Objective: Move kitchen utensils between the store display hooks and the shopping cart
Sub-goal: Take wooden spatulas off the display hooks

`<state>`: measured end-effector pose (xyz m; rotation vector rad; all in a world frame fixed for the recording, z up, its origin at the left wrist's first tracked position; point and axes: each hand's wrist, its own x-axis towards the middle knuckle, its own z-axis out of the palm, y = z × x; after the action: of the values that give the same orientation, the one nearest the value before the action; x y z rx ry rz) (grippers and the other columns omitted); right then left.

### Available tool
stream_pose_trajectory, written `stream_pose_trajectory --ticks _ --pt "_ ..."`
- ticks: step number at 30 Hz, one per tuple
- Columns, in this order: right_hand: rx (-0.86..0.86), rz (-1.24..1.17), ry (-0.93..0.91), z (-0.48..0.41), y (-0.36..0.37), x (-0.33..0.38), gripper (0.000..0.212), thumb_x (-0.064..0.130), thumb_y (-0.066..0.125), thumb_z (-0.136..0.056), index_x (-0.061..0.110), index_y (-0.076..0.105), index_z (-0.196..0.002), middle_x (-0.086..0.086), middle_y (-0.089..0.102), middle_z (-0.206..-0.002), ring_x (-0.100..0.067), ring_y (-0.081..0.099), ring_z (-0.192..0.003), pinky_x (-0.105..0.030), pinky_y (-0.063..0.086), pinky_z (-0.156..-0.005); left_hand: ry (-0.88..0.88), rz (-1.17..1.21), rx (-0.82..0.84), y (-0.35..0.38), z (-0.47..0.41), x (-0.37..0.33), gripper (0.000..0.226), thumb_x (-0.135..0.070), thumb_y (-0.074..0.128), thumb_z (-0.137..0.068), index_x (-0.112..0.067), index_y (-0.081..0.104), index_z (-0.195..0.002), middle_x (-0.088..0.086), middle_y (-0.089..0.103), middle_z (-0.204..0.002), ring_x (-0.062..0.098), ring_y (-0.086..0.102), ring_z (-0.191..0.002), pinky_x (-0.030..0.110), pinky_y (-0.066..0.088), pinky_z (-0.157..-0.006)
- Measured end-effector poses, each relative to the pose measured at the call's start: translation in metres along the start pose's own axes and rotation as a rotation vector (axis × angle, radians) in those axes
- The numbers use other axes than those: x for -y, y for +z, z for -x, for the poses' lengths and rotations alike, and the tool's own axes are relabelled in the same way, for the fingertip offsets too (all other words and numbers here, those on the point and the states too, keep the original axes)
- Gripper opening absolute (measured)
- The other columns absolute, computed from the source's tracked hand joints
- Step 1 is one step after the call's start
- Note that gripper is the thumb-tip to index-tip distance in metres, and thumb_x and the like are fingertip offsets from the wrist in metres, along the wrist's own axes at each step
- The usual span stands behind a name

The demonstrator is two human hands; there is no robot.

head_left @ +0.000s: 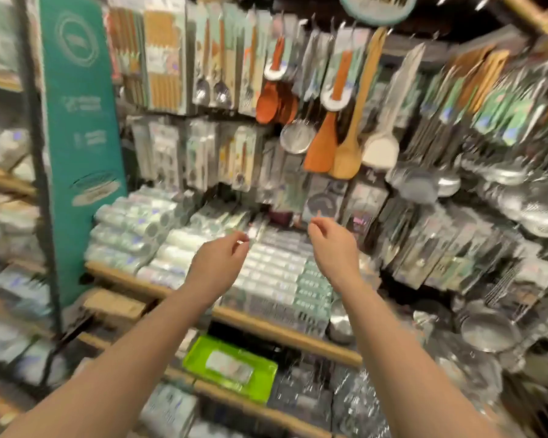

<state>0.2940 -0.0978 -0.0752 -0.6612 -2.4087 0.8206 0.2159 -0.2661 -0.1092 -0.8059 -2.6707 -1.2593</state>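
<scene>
The left hand (222,257) and the right hand (332,245) are raised, fingers loosely curled, holding nothing (the view is blurred); the wooden spatulas (347,156) hang above, well apart from both

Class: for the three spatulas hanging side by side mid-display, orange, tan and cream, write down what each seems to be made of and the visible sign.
Orange spatula: wood stained reddish, or plastic; even matte colour, blur hides grain.
Tan spatula: likely bamboo or pale wood; warm unpainted matte look.
Cream spatula: likely plastic or silicone; uniform pale surface.
</scene>
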Motion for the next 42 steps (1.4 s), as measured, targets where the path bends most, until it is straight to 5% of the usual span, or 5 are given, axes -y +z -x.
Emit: stream_pose_trajectory --ticks 20,26,29,36,42 --pt "0.921 -0.060 -0.261 0.241 0.408 0.155 0.027 0.014 0.046 -0.096 0.014 0.063 -0.116 -0.005 0.066 -0.112 -0.022 0.059 -0.102 -0.029 0.039 -0.084 -1.113 -0.085 -0.499 -0.116 0.255 0.396 0.027 -0.019 0.042 -0.096 -0.013 0.051 -0.120 0.012 0.057 -0.112 0.028 0.057 -0.080 0.034 0.042 -0.063" --pt "1.283 0.082 -0.228 0.302 0.520 0.160 0.033 0.019 0.050 -0.093 0.016 0.053 -0.127 -0.007 0.062 -0.120 -0.026 0.057 -0.110 -0.033 0.043 -0.085 -1.416 0.034 -0.606 -0.091 0.297 0.474 0.041 -0.019 0.047 -0.092 -0.006 0.043 -0.131 0.013 0.051 -0.124 0.036 0.054 -0.108 0.045 0.046 -0.092" --pt "1.426 0.076 -0.138 0.329 0.562 0.144 0.039 0.018 0.051 -0.095 0.017 0.048 -0.134 -0.007 0.057 -0.130 -0.025 0.055 -0.115 -0.030 0.043 -0.087 -1.493 -0.055 -0.484 -0.045 0.331 0.498 0.032 -0.025 0.048 -0.092 -0.008 0.053 -0.118 0.016 0.060 -0.112 0.035 0.057 -0.100 0.046 0.051 -0.082" --pt "1.414 0.506 -0.122 0.375 0.652 0.068 0.068 0.032 0.049 -0.094 0.003 0.018 -0.147 -0.017 0.030 -0.147 -0.033 0.029 -0.135 -0.039 0.027 -0.109 -1.927 0.167 -0.104 0.032 0.377 0.525 0.040 -0.027 0.044 -0.097 -0.003 0.041 -0.130 0.019 0.045 -0.134 0.034 0.045 -0.125 0.041 0.043 -0.096" --pt "1.324 0.767 -0.255 0.374 0.704 0.048 0.058 0.026 0.043 -0.098 0.004 0.018 -0.146 -0.018 0.023 -0.148 -0.034 0.024 -0.137 -0.046 0.027 -0.108 -2.055 0.186 -0.326 0.050 0.385 0.551 0.049 -0.040 0.053 -0.092 -0.002 0.051 -0.123 0.023 0.053 -0.126 0.037 0.049 -0.120 0.043 0.042 -0.094"
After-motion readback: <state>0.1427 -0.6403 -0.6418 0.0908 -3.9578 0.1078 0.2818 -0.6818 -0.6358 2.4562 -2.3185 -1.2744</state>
